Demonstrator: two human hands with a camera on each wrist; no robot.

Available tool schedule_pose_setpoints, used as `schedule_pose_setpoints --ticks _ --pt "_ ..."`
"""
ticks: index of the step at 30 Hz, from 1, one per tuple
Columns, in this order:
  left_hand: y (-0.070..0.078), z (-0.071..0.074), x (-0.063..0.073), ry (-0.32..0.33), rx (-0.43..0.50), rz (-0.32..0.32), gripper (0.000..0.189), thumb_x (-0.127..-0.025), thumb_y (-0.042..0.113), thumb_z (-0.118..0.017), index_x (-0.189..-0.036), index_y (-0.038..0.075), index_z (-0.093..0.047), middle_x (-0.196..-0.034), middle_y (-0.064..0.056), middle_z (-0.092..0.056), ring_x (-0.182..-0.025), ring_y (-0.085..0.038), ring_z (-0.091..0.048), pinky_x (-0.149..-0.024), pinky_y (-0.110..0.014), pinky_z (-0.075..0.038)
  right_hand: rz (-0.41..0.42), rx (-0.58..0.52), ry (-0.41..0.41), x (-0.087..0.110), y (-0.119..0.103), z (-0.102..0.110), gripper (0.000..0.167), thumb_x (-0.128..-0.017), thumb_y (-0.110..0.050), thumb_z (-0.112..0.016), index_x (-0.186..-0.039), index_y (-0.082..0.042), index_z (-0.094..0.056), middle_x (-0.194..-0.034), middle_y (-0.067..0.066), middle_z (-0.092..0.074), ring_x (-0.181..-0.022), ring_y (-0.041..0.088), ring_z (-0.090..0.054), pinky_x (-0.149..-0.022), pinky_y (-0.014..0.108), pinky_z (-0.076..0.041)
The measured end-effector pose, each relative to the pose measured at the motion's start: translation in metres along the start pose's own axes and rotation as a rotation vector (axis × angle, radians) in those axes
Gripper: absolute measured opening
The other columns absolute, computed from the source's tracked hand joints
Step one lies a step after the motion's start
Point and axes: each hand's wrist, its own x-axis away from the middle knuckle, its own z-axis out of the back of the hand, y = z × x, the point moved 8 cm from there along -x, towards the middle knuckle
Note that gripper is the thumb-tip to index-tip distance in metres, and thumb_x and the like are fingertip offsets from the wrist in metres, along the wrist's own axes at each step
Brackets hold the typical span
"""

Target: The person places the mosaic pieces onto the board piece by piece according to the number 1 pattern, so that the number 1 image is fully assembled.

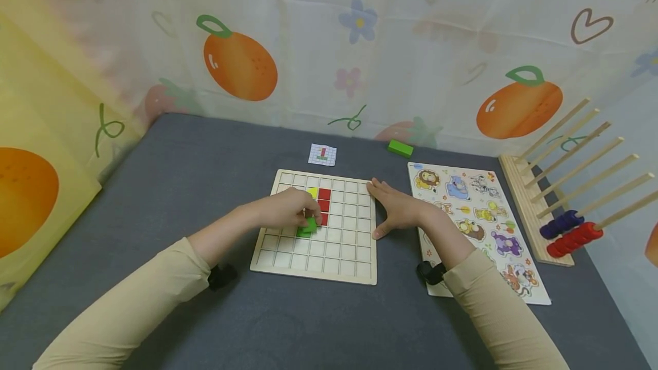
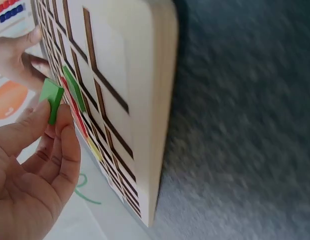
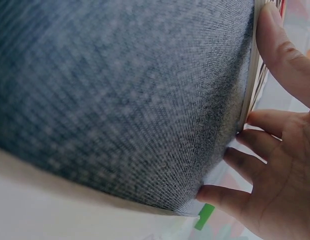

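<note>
A pale wooden grid board [image 1: 313, 276] lies on the dark cloth. My left hand [image 1: 288, 209] is over its left half, pinching a small green square tile [image 2: 52, 97] between thumb and fingertips, tilted above the grid. Another green tile [image 2: 74, 89] sits in the grid just below it. Red tiles [image 1: 324, 205] form a column in the upper middle, with a yellow tile [image 1: 312, 192] to the left of the top one. At the board's right edge, my right hand [image 1: 398, 207] rests with fingers spread, thumb and fingertips touching the rim.
Behind the board lies a small card [image 1: 322, 155] with a red and green pattern on a grid. A green block [image 1: 400, 148] is near the back curtain. To the right are an animal puzzle board [image 1: 537, 298] and a wooden peg rack [image 1: 525, 198] with red and blue beads [image 1: 573, 240].
</note>
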Motion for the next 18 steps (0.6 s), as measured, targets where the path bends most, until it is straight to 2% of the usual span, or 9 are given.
schedule_pose_setpoints --ticks 4,8,13,18 --pt "0.003 -0.003 -0.002 0.009 0.021 0.045 0.018 -0.087 -0.003 -0.067 -0.102 0.007 -0.07 -0.091 -0.005 -0.069 -0.085 -0.012 -0.059 -0.079 -0.025 -0.049 0.004 0.002 0.001 0.0 0.0 0.0 0.116 -0.079 -0.035 -0.082 -0.159 -0.005 -0.004 -0.167 0.018 0.007 -0.155 0.041 0.004 -0.123 0.06 -0.013" --pt "0.004 -0.005 -0.005 0.023 0.029 0.08 0.013 -0.086 0.0 -0.071 -0.096 0.006 -0.065 -0.088 -0.003 -0.068 -0.082 -0.011 -0.059 -0.077 -0.024 -0.049 0.01 0.005 0.003 0.001 -0.001 0.0 0.116 -0.079 -0.035 -0.082 -0.159 -0.005 -0.004 -0.167 0.018 0.007 -0.154 0.042 0.004 -0.123 0.061 -0.013" --pt "0.005 -0.006 -0.008 0.044 0.003 0.09 0.012 -0.084 0.002 -0.074 -0.087 0.008 -0.064 -0.081 0.0 -0.064 -0.074 -0.01 -0.052 -0.071 -0.022 -0.045 0.017 0.003 0.003 0.001 -0.002 0.001 0.116 -0.079 -0.035 -0.082 -0.158 -0.004 -0.004 -0.167 0.019 0.006 -0.154 0.043 0.003 -0.122 0.061 -0.013" --pt "0.005 -0.007 -0.013 0.059 -0.01 0.095 0.012 -0.082 0.003 -0.076 -0.084 0.009 -0.066 -0.079 0.001 -0.067 -0.072 -0.008 -0.053 -0.069 -0.021 -0.044 0.018 0.013 0.002 0.001 0.0 0.0 0.116 -0.078 -0.037 -0.082 -0.158 -0.004 -0.005 -0.167 0.019 0.006 -0.154 0.043 0.003 -0.123 0.061 -0.013"
